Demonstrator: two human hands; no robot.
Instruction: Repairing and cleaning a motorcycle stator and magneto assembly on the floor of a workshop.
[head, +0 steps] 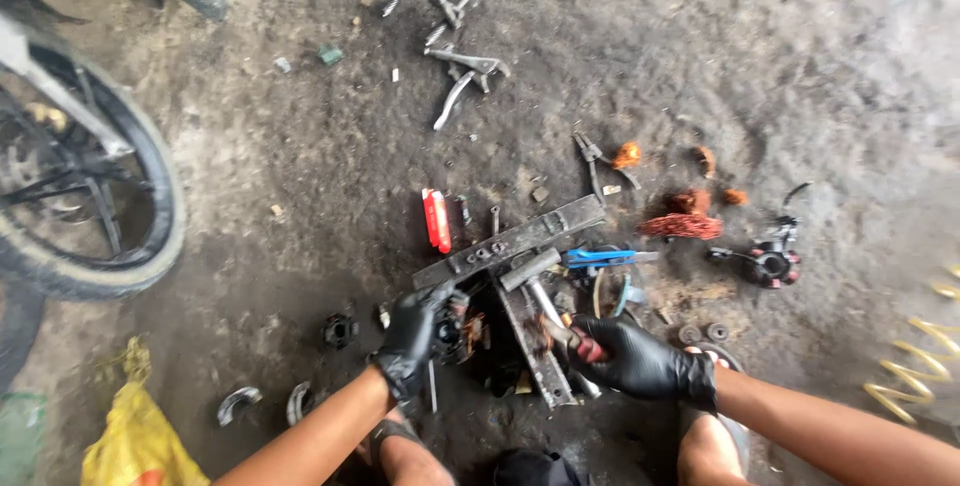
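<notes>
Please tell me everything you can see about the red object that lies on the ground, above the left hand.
The red object is small, elongated and bright red with white at its upper end; it looks like plastic. It lies flat on the dark, oily ground, nearly upright in the picture, just left of the metal bar. No hand touches it; the left hand is below it. What it is, I cannot tell.

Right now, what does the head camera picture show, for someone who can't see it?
Two black-gloved hands work over metal bars on a dirty floor: the left hand grips a dark round part, the right hand a red-handled tool. A motorbike wheel stands left.
</notes>
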